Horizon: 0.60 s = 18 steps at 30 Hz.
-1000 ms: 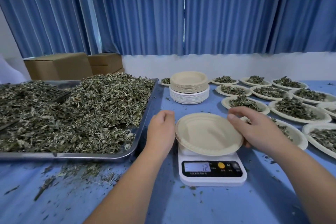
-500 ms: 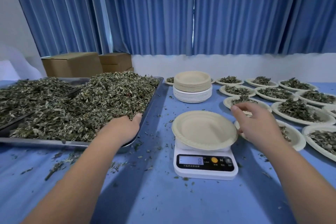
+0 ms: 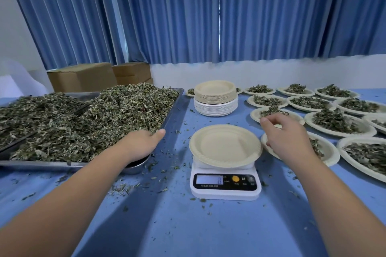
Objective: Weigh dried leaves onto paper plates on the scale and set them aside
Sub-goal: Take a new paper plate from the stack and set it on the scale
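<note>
An empty beige paper plate (image 3: 225,145) lies on the white digital scale (image 3: 225,185) in the middle of the blue table. To its left a big metal tray (image 3: 41,165) is heaped with dried leaves (image 3: 104,119). My left hand (image 3: 144,142) is pushed into the leaves at the tray's near right corner; only the thumb shows, the fingers are buried. My right hand (image 3: 286,137) hovers just right of the plate with loosely curled fingers, holding nothing and apart from the rim.
A stack of unused paper plates (image 3: 216,98) stands behind the scale. Several plates filled with leaves (image 3: 334,121) cover the table's right side, one right under my right hand. Cardboard boxes (image 3: 83,77) sit behind the tray. Leaf crumbs litter the cloth.
My left hand left the plate's left rim and went into the leaves on the tray. My right hand let go of the plate's right rim and drew slightly away.
</note>
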Motion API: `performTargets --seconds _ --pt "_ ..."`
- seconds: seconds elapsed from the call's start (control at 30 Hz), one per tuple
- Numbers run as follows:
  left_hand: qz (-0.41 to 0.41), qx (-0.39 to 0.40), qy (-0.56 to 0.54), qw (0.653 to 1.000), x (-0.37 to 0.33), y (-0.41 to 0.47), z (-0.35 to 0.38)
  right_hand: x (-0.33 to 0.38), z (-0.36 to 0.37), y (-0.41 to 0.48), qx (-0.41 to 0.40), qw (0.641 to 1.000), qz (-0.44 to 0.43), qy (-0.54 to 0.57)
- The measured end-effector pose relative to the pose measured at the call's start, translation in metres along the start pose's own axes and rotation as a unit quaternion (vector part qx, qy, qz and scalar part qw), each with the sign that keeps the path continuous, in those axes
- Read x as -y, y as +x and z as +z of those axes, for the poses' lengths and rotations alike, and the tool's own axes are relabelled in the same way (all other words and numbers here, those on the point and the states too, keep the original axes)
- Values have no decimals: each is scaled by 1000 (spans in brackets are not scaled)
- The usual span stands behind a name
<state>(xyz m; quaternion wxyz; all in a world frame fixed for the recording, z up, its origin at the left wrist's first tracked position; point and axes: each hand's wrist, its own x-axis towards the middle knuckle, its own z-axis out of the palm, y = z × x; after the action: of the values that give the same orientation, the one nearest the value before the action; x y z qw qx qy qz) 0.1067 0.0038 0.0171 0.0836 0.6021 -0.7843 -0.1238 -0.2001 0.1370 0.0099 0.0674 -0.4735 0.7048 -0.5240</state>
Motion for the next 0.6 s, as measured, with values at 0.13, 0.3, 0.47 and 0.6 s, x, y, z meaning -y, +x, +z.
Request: performTargets --seconds 0.13,0.3,0.47,0.6 --pt "23 31 -9 999 11 -3 -1 2 1 0 -1 1000 7 6" --pt "43 100 16 994 15 -16 -1 5 -1 -2 -3 1000 0 -2" --pt "53 28 24 998 21 -31 6 16 -19 -2 1 999 26 -43" --pt "42 -9 72 996 19 -30 9 24 -45 -8 257 953 153 -37"
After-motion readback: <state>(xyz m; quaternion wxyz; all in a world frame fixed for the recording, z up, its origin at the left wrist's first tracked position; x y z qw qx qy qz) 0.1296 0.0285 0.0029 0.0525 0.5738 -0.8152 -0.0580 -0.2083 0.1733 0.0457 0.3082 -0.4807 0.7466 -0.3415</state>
